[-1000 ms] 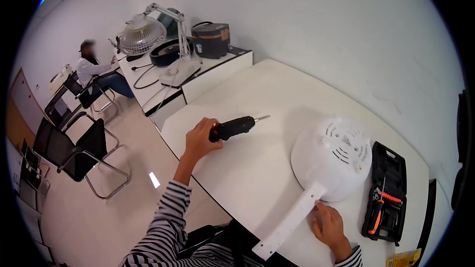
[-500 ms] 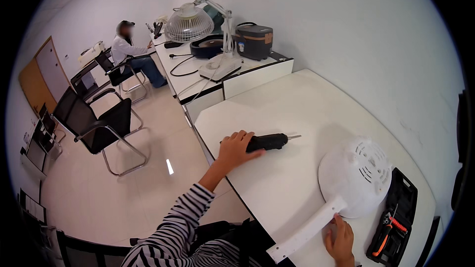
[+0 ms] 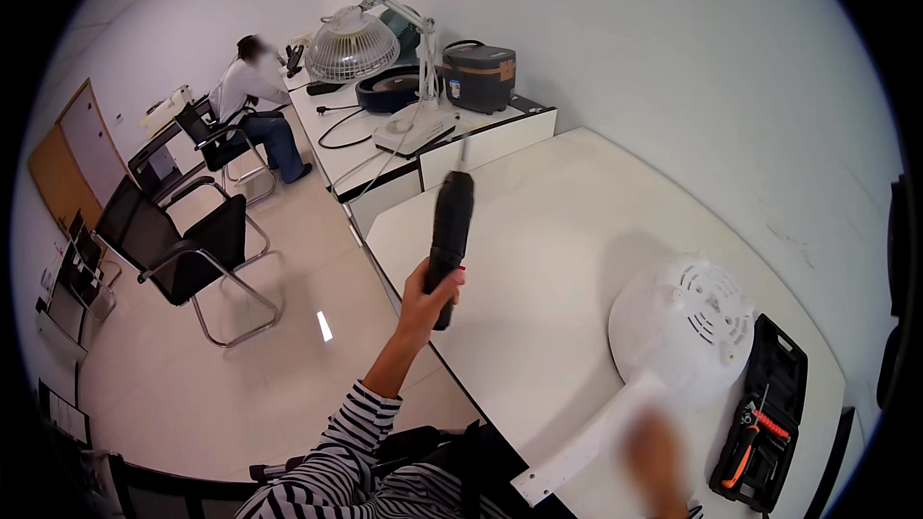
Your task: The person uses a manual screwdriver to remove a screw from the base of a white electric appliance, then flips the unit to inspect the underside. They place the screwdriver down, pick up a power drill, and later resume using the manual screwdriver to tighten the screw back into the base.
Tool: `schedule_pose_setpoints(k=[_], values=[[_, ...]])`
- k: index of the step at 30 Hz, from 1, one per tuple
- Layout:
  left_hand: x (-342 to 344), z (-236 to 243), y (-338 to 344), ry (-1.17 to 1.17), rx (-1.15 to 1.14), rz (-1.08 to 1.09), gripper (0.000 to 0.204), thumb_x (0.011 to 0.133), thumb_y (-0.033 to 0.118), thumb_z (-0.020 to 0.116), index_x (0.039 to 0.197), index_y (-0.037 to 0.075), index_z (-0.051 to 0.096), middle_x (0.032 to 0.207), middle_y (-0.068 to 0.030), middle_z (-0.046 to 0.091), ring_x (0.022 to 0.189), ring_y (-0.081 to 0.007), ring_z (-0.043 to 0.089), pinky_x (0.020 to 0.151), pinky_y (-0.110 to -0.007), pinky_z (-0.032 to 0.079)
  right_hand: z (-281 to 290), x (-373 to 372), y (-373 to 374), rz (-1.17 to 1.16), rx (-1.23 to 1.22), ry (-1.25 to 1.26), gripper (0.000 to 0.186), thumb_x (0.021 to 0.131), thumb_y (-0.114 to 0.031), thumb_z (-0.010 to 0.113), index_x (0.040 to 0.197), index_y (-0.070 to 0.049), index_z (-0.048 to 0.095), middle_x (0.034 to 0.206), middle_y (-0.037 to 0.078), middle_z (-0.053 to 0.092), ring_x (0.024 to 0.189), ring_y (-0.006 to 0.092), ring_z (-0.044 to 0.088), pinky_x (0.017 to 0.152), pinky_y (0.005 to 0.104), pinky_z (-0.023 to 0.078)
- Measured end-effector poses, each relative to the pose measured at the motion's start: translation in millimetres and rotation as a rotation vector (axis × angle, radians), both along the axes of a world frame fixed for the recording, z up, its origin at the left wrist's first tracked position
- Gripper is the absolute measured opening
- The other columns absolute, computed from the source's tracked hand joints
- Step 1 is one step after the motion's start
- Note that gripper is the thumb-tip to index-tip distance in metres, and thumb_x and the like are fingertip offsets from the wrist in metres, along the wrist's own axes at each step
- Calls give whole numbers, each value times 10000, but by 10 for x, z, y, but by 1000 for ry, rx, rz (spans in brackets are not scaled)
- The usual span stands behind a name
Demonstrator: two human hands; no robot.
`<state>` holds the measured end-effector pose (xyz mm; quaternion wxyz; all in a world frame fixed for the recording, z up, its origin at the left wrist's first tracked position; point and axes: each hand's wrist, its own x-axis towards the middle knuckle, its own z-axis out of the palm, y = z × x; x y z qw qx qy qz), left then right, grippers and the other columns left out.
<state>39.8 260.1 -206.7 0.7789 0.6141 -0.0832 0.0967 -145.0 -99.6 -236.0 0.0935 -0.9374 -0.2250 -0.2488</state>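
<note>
My left hand (image 3: pixel 423 306) is wrapped round the lower end of a black electric screwdriver (image 3: pixel 452 216), raised off the table with its long thin bit pointing away from me. On the right lies a white round appliance (image 3: pixel 663 327), slotted on its top, with a flat white arm (image 3: pixel 586 452) stretching toward the near edge. My right hand (image 3: pixel 654 452) is beside or over that arm, smeared by motion, so its fingers cannot be made out.
At the right, an open black tool case (image 3: pixel 760 461) holds orange-handled tools. The white table (image 3: pixel 519 221) meets a wall. Beyond it, a second desk bears a caged lamp (image 3: pixel 353 46) and a dark grey box (image 3: pixel 479 77). A black chair (image 3: pixel 183 240) stands left; a person (image 3: pixel 252 106) sits farther off.
My left hand has lifted the screwdriver from the table and turned its bit from pointing right to pointing away. My right hand has moved and blurred. The seated person has leaned forward.
</note>
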Motion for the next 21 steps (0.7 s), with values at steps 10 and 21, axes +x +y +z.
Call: schedule_pose_setpoints(k=[10,21], values=[[-53,219,-453,195,-9,-265,301,797,142,661,1019,-5,520,763,-73,592,586,-117,563,509,-254,439,-208,-45,-112,-63,-79,40,464,725,-49,586,1165,55,479,954,155,592,845,308,570,746,388,458],[245,108,-1040,150,98,-322,278,754,254,689,853,10,601,721,-9,541,665,-100,496,611,-266,379,-306,-81,-157,-110,-231,-106,387,798,-114,599,1148,28,517,1055,153,564,970,300,556,836,394,447]])
